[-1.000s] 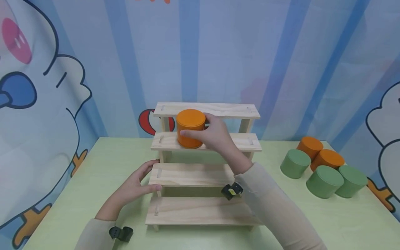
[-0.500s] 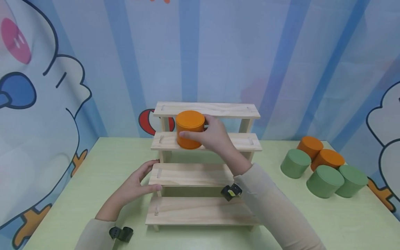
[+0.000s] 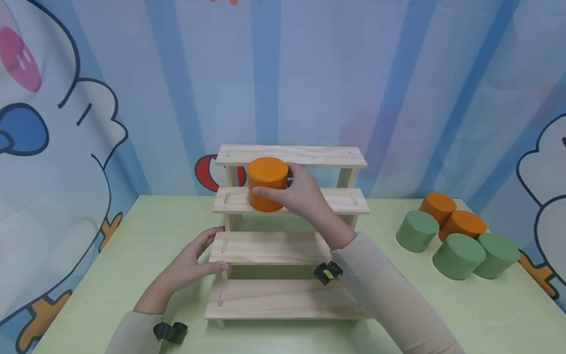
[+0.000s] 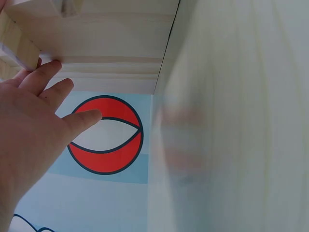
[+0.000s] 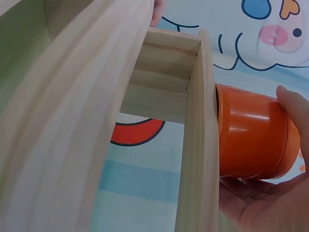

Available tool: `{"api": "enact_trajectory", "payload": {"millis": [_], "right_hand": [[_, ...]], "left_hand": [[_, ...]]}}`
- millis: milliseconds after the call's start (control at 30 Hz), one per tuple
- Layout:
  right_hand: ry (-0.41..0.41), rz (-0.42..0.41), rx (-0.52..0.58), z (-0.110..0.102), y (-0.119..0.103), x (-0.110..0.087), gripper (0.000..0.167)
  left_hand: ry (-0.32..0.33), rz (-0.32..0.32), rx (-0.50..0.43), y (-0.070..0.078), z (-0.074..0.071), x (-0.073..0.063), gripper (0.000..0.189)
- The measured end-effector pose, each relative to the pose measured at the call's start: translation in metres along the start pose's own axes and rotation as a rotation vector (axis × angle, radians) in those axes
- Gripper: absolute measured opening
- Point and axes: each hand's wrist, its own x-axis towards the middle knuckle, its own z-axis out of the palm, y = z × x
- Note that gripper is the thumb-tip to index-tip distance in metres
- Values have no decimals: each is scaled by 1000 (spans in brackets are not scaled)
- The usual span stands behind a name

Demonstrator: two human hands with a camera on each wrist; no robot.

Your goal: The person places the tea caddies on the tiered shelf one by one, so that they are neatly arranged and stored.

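A stepped wooden display shelf (image 3: 287, 299) with several tiers stands mid-table. On its second-highest tier, left of centre, an orange lidded canister (image 3: 267, 186) stands upright. My right hand (image 3: 305, 194) grips the canister from the right, thumb across its front and fingers behind. In the right wrist view the canister (image 5: 253, 133) has its base right against the tier board (image 5: 207, 130). My left hand (image 3: 190, 263) holds the shelf's left side, thumb at the front and fingers behind an upright. The left wrist view shows the left hand's fingers (image 4: 58, 92) at the wood, with the thumb hidden.
To the right on the pale green table (image 3: 146, 221) stand several more canisters in a group, an orange one (image 3: 464, 223) and a green one (image 3: 460, 258) among them. A cartoon-printed blue backdrop (image 3: 309, 73) hangs right behind the shelf.
The orange canister, in my right hand, has shifted very slightly toward the front edge of its tier. My left hand stays in place.
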Motion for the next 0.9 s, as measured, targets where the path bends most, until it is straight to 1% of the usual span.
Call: {"api": "enact_trajectory", "payload": {"millis": [167, 367, 533, 700, 900], "right_hand": [[-18, 13, 0, -7, -2, -5, 82], [3, 11, -20, -21, -2, -17, 91], [30, -26, -18, -36, -1, -31, 92], [75, -87, -4, -55, 9, -45, 90], [114, -115, -46, -80, 29, -63, 88]], "left_hand": [[1, 1, 0, 0, 0, 0, 72], [2, -1, 1, -1, -1, 0, 71], [5, 2, 2, -1, -1, 0, 71], [3, 8, -7, -1, 0, 0, 71], [2, 5, -6, -2, 0, 0, 72]]}}
